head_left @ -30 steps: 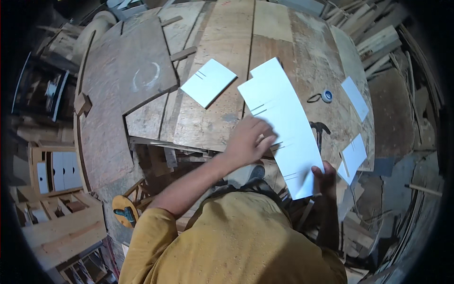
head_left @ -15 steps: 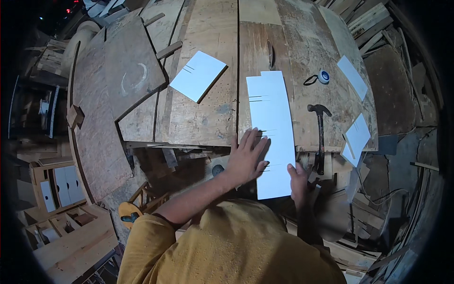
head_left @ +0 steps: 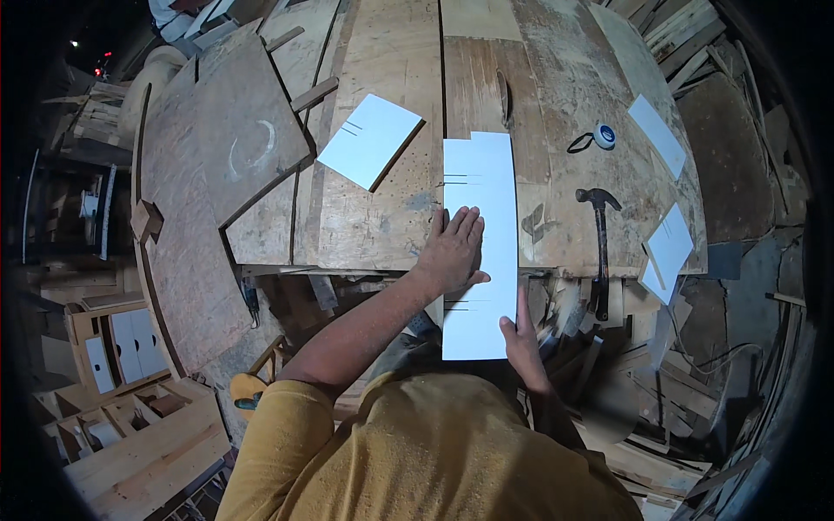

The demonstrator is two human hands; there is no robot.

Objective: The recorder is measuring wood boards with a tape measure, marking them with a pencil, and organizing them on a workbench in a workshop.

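A long white panel (head_left: pixel 493 182) lies lengthwise over the near edge of the wooden workbench (head_left: pixel 382 234), its lower end sticking out toward me. Pairs of dark slits run in from its left side, and a notch is cut at its far left corner. My left hand (head_left: pixel 452 247) rests flat on the panel's left part with its fingers stretched out, covering some of the surface. On the lower right edge, my right hand (head_left: pixel 521 337) grips the panel, thumb on top and the other fingers partly hidden.
A smaller white slotted panel (head_left: pixel 369 139) lies to the left. On the right are a hammer (head_left: pixel 600 247), a tape measure (head_left: pixel 604 136) with a strap, and two more white pieces (head_left: pixel 658 136). Scrap wood (head_left: pixel 695 52) is heaped beyond the bench's right side.
The long panel has turned slightly and its near end has swung left, so it now lies straighter. My right hand moved left with it; my left hand slid a little farther up the panel.
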